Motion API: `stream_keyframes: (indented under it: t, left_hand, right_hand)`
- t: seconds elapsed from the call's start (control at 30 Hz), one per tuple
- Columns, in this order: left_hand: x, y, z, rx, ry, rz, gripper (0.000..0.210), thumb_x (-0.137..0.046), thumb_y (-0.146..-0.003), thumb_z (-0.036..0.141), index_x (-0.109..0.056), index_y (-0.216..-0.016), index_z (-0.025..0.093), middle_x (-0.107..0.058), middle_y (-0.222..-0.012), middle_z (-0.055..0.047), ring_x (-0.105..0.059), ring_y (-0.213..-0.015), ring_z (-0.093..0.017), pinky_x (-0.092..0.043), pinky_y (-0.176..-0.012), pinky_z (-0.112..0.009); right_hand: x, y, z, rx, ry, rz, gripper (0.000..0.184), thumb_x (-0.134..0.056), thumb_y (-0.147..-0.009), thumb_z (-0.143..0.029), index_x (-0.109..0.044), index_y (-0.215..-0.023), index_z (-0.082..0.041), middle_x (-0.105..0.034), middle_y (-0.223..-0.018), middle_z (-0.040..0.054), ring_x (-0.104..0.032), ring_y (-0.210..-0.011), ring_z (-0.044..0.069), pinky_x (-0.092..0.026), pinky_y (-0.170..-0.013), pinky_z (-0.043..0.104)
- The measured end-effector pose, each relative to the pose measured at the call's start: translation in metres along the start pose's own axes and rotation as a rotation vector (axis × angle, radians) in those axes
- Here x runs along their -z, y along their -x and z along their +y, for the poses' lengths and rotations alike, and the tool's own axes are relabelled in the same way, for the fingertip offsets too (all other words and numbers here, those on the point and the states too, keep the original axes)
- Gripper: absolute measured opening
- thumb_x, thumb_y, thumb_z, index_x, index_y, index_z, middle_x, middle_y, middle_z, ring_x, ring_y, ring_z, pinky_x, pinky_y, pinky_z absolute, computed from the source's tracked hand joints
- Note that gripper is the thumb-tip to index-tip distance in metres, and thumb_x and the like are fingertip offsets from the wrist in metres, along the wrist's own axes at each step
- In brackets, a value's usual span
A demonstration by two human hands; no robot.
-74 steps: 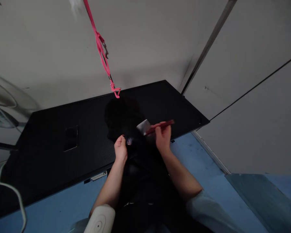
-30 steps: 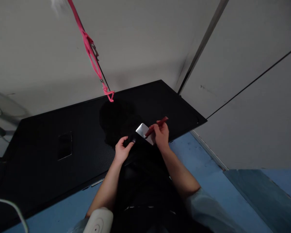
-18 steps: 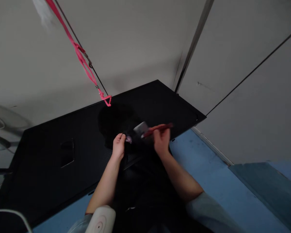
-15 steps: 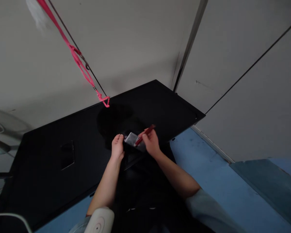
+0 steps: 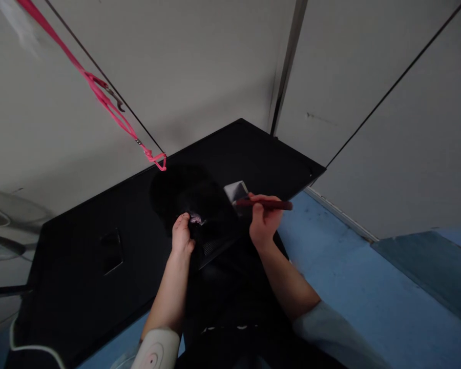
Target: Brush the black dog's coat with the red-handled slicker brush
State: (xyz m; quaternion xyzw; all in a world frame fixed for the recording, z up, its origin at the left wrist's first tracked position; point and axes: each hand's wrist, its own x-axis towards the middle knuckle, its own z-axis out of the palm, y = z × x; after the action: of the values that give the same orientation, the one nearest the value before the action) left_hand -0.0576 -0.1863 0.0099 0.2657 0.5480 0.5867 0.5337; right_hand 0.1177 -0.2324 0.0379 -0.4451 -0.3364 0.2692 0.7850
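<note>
My left hand (image 5: 182, 233) is closed in a pinch above the black table (image 5: 246, 151). A small, crinkled pinkish thing (image 5: 196, 219) shows at its fingertips, too dim to name. In my right hand (image 5: 266, 221) is a dark red, pen-like stick (image 5: 271, 204), its pale tip pointing left and its other end sticking out to the right. Just beyond those fingers a pale, shiny square packet (image 5: 235, 190) appears, partly behind the stick's tip. Whether the right fingers also grip it, I cannot tell.
A dark, glossy phone-like slab (image 5: 112, 251) lies on the table's left part. Over the back edge hangs a pink cord (image 5: 115, 114) with a metal hook. A white cable (image 5: 36, 348) runs at lower left, near a fan (image 5: 2, 228). Walls meet behind the table.
My right hand has moved right, away from the left, and the stick has turned nearly level. The pale packet has also shifted right and farther back. The pinkish thing shows more clearly.
</note>
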Motion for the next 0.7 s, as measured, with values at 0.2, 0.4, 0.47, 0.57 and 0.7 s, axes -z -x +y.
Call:
stream_keyframes:
  t: [0.2, 0.4, 0.47, 0.57, 0.7]
  left_hand:
    - [0.013, 0.004, -0.002, 0.036, -0.084, -0.125, 0.031, -0.075, -0.057, 0.035, -0.054, -0.07, 0.016, -0.054, -0.057, 0.006, -0.048, -0.049, -0.007, -0.038, -0.05, -0.019]
    - [0.038, 0.004, 0.004, 0.102, -0.174, -0.332, 0.031, -0.078, -0.057, 0.034, -0.059, -0.073, 0.015, -0.059, -0.058, 0.002, -0.052, -0.048, -0.008, -0.04, -0.048, -0.019]
    - [0.048, 0.005, 0.007, 0.141, -0.165, -0.352, 0.03, -0.078, -0.057, 0.034, -0.061, -0.074, 0.015, -0.061, -0.06, 0.001, -0.054, -0.05, -0.009, -0.041, -0.048, -0.019]
    - [0.063, 0.008, 0.011, 0.14, -0.166, -0.368, 0.026, -0.078, -0.057, 0.031, -0.062, -0.07, 0.014, -0.061, -0.061, -0.001, -0.054, -0.051, -0.01, -0.043, -0.05, -0.02]
    - [0.07, 0.008, 0.02, 0.146, -0.222, -0.409, 0.02, -0.076, -0.06, 0.03, -0.063, -0.064, 0.015, -0.06, -0.056, -0.003, -0.052, -0.048, -0.011, -0.039, -0.045, -0.019]
  right_hand:
    - [-0.009, -0.004, 0.006, -0.222, -0.005, -0.165, 0.022, -0.052, -0.078, -0.029, -0.042, -0.096, -0.021, -0.062, -0.077, 0.0005, -0.063, -0.074, 0.016, -0.051, -0.075, 0.035]
    - [-0.024, -0.023, -0.001, -0.28, 0.11, -0.531, 0.02, -0.057, -0.075, -0.025, -0.049, -0.092, -0.02, -0.062, -0.071, -0.001, -0.062, -0.066, 0.015, -0.051, -0.066, 0.032]
    - [-0.033, -0.026, -0.003, -0.286, 0.137, -0.484, 0.02, -0.056, -0.076, -0.025, -0.049, -0.094, -0.02, -0.061, -0.069, -0.0015, -0.062, -0.064, 0.015, -0.05, -0.063, 0.031]
    - [-0.047, -0.026, -0.003, -0.249, 0.104, -0.522, 0.026, -0.055, -0.077, -0.027, -0.048, -0.102, -0.022, -0.062, -0.076, -0.0011, -0.062, -0.065, 0.014, -0.05, -0.063, 0.029]
    - [-0.067, -0.037, 0.009, -0.409, 0.136, -0.764, 0.018, -0.059, -0.072, -0.024, -0.05, -0.088, -0.019, -0.059, -0.063, -0.0032, -0.059, -0.054, 0.013, -0.049, -0.052, 0.027]
